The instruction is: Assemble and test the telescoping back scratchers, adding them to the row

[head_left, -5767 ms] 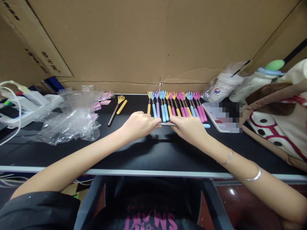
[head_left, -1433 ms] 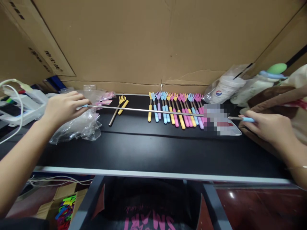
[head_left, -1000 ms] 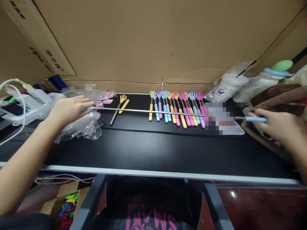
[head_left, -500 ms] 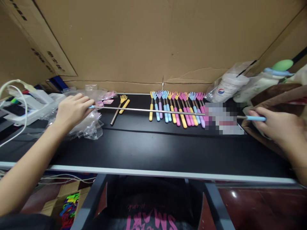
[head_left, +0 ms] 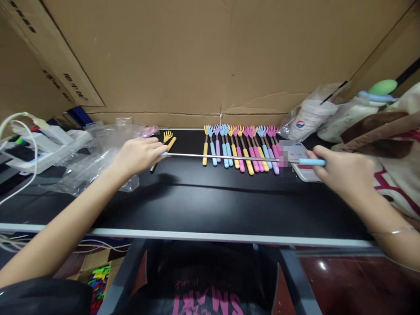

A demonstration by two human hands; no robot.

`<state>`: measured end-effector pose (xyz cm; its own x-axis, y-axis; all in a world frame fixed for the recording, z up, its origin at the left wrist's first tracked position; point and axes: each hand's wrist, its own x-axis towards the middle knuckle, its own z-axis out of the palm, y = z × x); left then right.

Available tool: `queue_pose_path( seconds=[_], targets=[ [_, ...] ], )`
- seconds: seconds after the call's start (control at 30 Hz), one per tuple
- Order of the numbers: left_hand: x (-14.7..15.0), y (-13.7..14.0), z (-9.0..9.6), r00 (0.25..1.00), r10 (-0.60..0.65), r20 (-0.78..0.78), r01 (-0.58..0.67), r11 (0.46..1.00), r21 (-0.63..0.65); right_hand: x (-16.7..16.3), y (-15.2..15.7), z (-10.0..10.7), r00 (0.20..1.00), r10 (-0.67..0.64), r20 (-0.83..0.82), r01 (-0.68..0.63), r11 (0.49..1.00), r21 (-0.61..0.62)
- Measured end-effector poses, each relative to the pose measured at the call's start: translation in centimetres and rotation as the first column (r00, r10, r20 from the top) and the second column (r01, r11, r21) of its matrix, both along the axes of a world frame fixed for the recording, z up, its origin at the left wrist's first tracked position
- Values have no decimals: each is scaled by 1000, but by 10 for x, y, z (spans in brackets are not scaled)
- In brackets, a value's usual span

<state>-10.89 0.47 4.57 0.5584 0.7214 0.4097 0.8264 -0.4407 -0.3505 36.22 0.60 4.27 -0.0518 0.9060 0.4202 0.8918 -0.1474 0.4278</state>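
Observation:
A telescopic back scratcher (head_left: 226,157) with a thin metal rod stretches level between my hands above the black table. My left hand (head_left: 141,153) is closed around its blue end at the left; the claw head is hidden in the fingers. My right hand (head_left: 341,175) grips the light blue handle at the other end. Behind the rod lies a row of several back scratchers (head_left: 239,151) in yellow, blue, purple and pink, claws toward the back. Beside my left hand rest a yellow claw on a rod (head_left: 167,136) and a loose yellow handle (head_left: 172,143).
Clear plastic bags (head_left: 85,162) and a white power strip (head_left: 42,151) with cables lie at the left. At the right stand a bagged cup (head_left: 310,118), a bottle (head_left: 348,118) and a cloth bag (head_left: 402,175). A phone (head_left: 307,175) lies by my right hand. Cardboard (head_left: 197,57) walls the back.
My hands have come closer together, the left moving right and the right moving left. The rod between them has become shorter.

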Motion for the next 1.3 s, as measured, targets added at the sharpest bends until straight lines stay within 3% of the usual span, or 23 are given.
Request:
queue_pose_path(
  seconds=[0.13, 0.37, 0.67, 0.83, 1.03, 1.2, 1.3],
  targets=[
    [27, -2, 5, 984, -17, -176, 30, 997, 72, -21, -7, 8, 998, 12, -66, -18, 995, -98],
    [48, -9, 0, 981, -91, -170, 98, 995, 36, -45, -10, 5, 991, 62, -118, -84, 978, -192],
    [82, -13, -3, 976, -192, -102, 192, 981, -2, -81, -10, 2, 956, 239, -168, -268, 947, -178],
    [107, -21, -10, 973, -227, -34, 223, 970, -92, -118, -22, -3, 889, 410, -204, -448, 870, -205],
    [107, -20, -14, 971, -238, -19, 237, 971, -43, -131, -17, -12, 837, 502, -218, -538, 828, -160],
    [110, -21, -18, 955, -296, -10, 296, 955, 6, -132, -15, -15, 711, 681, -177, -701, 706, -102],
    [111, -24, -19, 944, -330, 16, 330, 944, 19, -134, -17, -14, 667, 732, -142, -744, 664, -74]
  ],
)
